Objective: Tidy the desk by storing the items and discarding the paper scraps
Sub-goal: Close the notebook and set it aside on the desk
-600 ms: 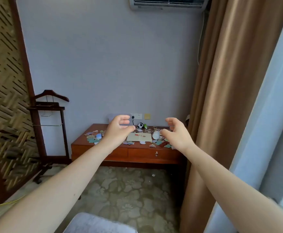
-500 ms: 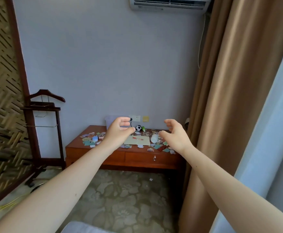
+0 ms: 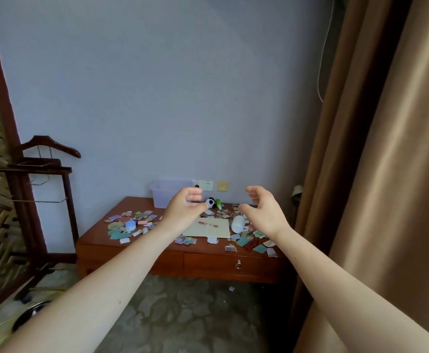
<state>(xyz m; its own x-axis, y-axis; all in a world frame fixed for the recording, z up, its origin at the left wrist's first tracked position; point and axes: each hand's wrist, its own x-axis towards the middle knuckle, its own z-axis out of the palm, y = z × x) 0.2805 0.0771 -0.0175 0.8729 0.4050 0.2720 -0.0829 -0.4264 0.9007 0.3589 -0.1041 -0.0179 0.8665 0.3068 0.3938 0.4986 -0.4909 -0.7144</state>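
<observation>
Left hand (image 3: 183, 210): raised in the air in front of the counter, palm turned inward; fingers (image 3: 193, 192) loosely curved and apart from the thumb, holding nothing.
Right hand (image 3: 264, 212): raised level with the left, palm facing it; fingers (image 3: 255, 191) loosely curved and spread, holding nothing.
Counter (image 3: 93, 242): low reddish wooden one against the wall, beyond and below both sets of fingers, with a drawer (image 3: 208, 262) under the right half.
Paper scraps (image 3: 142, 220): many small coloured squares strewn over the countertop, thickest to the left of the left fingers and below the right fingers; one more scrap (image 3: 231, 288) on the floor in front.
Clear plastic bin (image 3: 165, 194): upright at the back of the counter, just left of the left fingers and partly hidden by them.
Open notebook (image 3: 208, 230): pale pages lying flat, below the gap between the two hands, with a red pen (image 3: 204, 223) on it.
White mug (image 3: 238, 223): on its side, just beside the notebook, below the right fingers.
Panda toy (image 3: 210, 202): small, black and white, between the two hands at the back of the counter, beside a green item (image 3: 218, 203) too small to name.
Round jar (image 3: 130, 225): blue and white, among the scraps well left of the left fingers.
Valet stand (image 3: 40, 174): dark wood, far left of the left fingers.
Curtain (image 3: 374, 174): brown, hanging to the right of the right fingers.
</observation>
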